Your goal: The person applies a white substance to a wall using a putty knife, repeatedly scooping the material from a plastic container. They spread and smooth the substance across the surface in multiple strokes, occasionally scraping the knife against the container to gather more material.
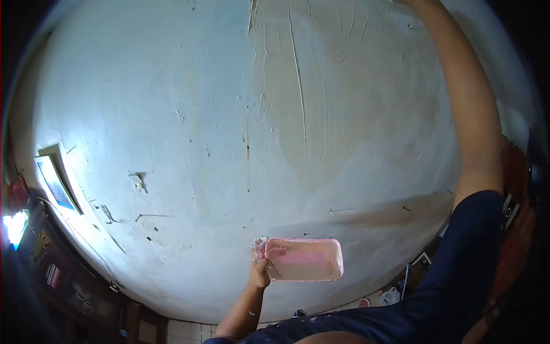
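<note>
My left hand [260, 268] is closed on the left end of a pink rectangular plastic tub [341, 259], tilted so its inside faces me. White smears coat the fingertips, and a beige layer covers much of the tub's inside. Raised high at the top right, my right arm [472, 109] reaches along the wall. Only a sliver of my right hand [408, 2] shows at the top edge, so its fingers and anything in them are hidden. Near it the wall [344, 114] carries a damp-looking beige area with long raised ridges.
Several nails stick out of the wall, with a hook [106, 214] and a small white fitting [137, 183] at left. A framed picture [56, 183] leans out beside a bright lamp [15, 226]. Dark furniture [86, 298] stands lower left. A plastic bag [390, 296] lies lower right.
</note>
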### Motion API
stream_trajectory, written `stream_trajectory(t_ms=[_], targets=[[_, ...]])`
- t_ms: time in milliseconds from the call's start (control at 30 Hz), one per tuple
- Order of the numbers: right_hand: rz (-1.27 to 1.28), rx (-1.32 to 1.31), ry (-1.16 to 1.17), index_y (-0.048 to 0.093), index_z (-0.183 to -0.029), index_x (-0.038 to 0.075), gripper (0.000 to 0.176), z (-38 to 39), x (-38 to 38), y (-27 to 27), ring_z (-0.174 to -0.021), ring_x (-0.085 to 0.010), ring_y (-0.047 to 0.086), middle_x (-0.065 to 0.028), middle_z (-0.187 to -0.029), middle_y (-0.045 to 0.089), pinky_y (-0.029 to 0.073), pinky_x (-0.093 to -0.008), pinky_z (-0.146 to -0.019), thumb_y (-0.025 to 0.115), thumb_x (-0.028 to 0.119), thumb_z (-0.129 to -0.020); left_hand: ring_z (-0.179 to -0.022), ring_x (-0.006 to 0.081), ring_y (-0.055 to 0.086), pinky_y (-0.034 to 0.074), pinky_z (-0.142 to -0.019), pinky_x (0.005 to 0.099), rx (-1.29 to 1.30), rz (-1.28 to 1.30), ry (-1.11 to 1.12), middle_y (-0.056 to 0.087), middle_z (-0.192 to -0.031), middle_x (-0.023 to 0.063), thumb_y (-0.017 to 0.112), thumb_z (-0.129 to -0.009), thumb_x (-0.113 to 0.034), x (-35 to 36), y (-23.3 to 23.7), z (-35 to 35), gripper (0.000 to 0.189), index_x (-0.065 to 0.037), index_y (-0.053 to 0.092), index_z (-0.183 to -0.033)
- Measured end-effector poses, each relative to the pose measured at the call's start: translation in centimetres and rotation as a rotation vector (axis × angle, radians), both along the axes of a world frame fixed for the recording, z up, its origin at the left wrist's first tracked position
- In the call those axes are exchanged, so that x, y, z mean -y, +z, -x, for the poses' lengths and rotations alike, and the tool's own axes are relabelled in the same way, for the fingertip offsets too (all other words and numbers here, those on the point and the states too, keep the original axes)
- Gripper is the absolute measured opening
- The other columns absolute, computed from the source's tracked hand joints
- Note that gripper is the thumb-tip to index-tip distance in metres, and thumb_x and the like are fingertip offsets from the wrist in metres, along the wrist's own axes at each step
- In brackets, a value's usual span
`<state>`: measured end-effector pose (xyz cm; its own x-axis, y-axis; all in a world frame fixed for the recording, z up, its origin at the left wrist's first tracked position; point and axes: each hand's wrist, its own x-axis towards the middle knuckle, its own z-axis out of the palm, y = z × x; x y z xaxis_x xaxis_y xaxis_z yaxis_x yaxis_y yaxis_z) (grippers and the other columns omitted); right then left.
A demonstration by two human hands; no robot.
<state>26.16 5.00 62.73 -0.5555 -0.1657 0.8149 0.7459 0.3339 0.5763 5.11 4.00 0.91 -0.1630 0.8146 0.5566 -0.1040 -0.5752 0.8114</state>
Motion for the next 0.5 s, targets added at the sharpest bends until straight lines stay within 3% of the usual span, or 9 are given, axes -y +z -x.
stream_trajectory(t_ms=[67, 100, 167, 233, 300, 367, 433, 500], targets=[[0.076, -0.068, -0.054, 0.060, -0.080, 0.001, 0.027, 0.3, -0.7, -1.5, -0.066, -0.0358, 0.059, -0.0178, -0.074, 0.063, 0.047, -0.0416, -0.063, 0.064, 0.026, -0.075, -0.107, 0.0228, 0.049, 0.037, -0.095, 0.0368, 0.399, 0.093, -0.233, 0.051, -0.118, 0.0099, 0.044, -0.078, -0.020, 0.8, 1.7, -0.6, 0.044, -0.001, 0.049, -0.116], [0.005, -0.044, -0.089, 0.059, -0.082, 0.001, 0.024, 0.6, -2.6, -2.1, -0.067, -0.0360, 0.060, -0.0173, -0.076, 0.063, 0.048, -0.0424, -0.063, 0.061, 0.024, -0.076, -0.107, 0.0218, 0.048, 0.039, -0.092, 0.0343, 0.149, 0.034, -0.162, 0.050, -0.117, 0.0112, 0.041, -0.076, -0.018, 0.3, 1.2, 0.1, 0.043, 0.001, 0.049, -0.114], [-0.131, -0.005, -0.157, 0.058, -0.086, 0.001, 0.021, 0.9, -6.4, -4.1, -0.068, -0.0365, 0.060, -0.0164, -0.079, 0.063, 0.048, -0.0441, -0.063, 0.055, 0.021, -0.080, -0.105, 0.0223, 0.049, 0.039, -0.091, 0.0341, 0.086, 0.057, -0.175, 0.050, -0.117, 0.0112, 0.041, -0.076, -0.018, 0.6, 1.4, 0.2, 0.043, 0.001, 0.049, -0.114], [0.012, 0.156, -0.269, 0.056, -0.092, 0.001, 0.020, 2.4, -8.2, -6.7, -0.070, -0.0371, 0.061, -0.0175, -0.083, 0.063, 0.049, -0.0461, -0.064, 0.048, 0.015, -0.082, -0.106, 0.0232, 0.048, 0.038, -0.092, 0.0338, -0.068, 0.059, -0.073, 0.050, -0.115, 0.0117, 0.041, -0.074, -0.018, 1.3, 2.9, -0.2, 0.044, 0.001, 0.049, -0.113], [-0.336, 0.332, -0.357, 0.060, -0.092, 0.000, 0.022, 3.2, -12.9, -10.2, -0.069, -0.0293, 0.064, -0.0201, -0.090, 0.065, 0.052, -0.0382, -0.056, 0.055, 0.013, -0.074, -0.108, 0.0231, 0.046, 0.037, -0.093, 0.0340, 0.020, 0.081, -0.101, 0.050, -0.115, 0.0121, 0.041, -0.074, -0.018, 1.0, 2.4, -0.5, 0.044, 0.001, 0.049, -0.113], [-0.458, 0.403, -0.419, 0.056, -0.097, 0.001, 0.026, 3.8, -12.4, -16.5, -0.072, -0.0300, 0.065, -0.0255, -0.098, 0.063, 0.053, -0.0377, -0.055, 0.051, 0.011, -0.074, -0.109, 0.0230, 0.044, 0.035, -0.094, 0.0342, 0.113, 0.107, -0.132, 0.050, -0.115, 0.0126, 0.041, -0.073, -0.018, 0.7, 1.2, -0.5, 0.045, 0.001, 0.049, -0.113], [-0.317, 0.559, -0.478, 0.058, -0.088, 0.003, 0.019, 4.1, -11.5, -22.8, -0.073, -0.0341, 0.065, -0.0292, -0.099, 0.061, 0.053, -0.0361, -0.050, 0.052, 0.012, -0.073, -0.109, 0.0225, 0.045, 0.035, -0.094, 0.0334, 0.315, 0.125, -0.249, 0.049, -0.115, 0.0120, 0.042, -0.071, -0.019, 1.1, 0.0, -0.7, 0.047, 0.000, 0.049, -0.114], [-0.200, 0.555, -0.332, 0.057, -0.078, 0.004, 0.012, 3.7, -9.7, -29.8, -0.075, -0.0350, 0.066, -0.0322, -0.103, 0.058, 0.051, -0.0334, -0.044, 0.053, 0.012, -0.071, -0.107, 0.0220, 0.047, 0.036, -0.093, 0.0325, 0.178, 0.138, -0.175, 0.050, -0.114, 0.0113, 0.043, -0.071, -0.019, 2.4, 1.1, -0.2, 0.048, -0.001, 0.048, -0.115]])
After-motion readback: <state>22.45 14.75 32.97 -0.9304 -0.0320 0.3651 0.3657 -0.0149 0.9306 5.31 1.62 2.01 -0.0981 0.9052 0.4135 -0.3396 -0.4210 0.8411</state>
